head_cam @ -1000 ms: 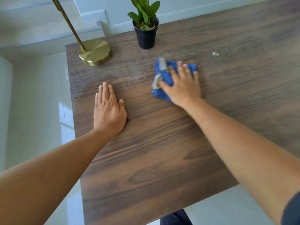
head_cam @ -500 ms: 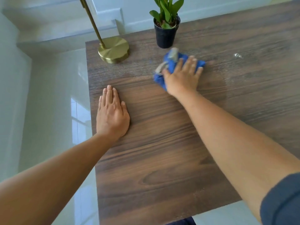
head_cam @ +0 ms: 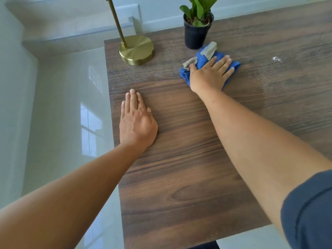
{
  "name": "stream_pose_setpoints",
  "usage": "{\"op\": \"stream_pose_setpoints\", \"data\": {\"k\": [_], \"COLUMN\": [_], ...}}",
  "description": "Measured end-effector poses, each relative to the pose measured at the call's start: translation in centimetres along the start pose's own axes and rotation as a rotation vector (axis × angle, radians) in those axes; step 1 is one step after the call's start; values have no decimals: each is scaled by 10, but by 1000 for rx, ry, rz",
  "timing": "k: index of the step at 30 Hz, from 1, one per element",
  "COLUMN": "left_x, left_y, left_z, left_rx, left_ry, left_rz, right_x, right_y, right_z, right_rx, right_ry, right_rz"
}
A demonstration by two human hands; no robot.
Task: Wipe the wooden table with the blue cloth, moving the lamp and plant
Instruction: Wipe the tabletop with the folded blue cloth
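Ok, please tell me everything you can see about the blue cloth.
The cloth is bright blue and looks like soft fabric, bunched up rather than spread flat. Two greyish strips, perhaps trim or tags, stick out on its far side. It lies on the wooden table, close in front of the black pot; whether they touch cannot be told. The right hand presses on it with straight, spread fingers and covers much of it.

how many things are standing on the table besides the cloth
2: the brass lamp at the far left corner, and the potted plant to its right, just behind the blue cloth. The table runs out of frame on the right, so more may be hidden.
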State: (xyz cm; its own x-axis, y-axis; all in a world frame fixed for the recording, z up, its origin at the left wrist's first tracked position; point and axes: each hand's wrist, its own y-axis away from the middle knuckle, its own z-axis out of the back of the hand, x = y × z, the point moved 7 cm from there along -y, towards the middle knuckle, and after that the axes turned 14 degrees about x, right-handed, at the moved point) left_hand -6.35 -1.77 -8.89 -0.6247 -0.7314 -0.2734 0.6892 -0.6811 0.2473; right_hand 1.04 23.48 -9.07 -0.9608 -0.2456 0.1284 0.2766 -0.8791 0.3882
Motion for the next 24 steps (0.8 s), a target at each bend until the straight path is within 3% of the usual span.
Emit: {"op": "stream_pose_setpoints", "data": {"k": [7,11,17,20,24], "left_x": [0,0,-34,-91,-163], "left_y": [-2,-4,-13,-35,-58], "left_z": [-2,-4,1,-5,-18], "left_rx": [11,27,86,150,178], "left_ry": [-12,-18,-99,-78,-59], "left_rz": [-6,-30,-132,-210,-302], "right_x": [69,-14,-209,-207,-179], "right_y": [62,37,7,14,63], "right_z": [-37,-12,33,27,-6], "right_rx": [56,5,-27,-37,-44], "right_ry": [114,87,54,39,125], "right_rz": [313,271,-11,-11,205]}}
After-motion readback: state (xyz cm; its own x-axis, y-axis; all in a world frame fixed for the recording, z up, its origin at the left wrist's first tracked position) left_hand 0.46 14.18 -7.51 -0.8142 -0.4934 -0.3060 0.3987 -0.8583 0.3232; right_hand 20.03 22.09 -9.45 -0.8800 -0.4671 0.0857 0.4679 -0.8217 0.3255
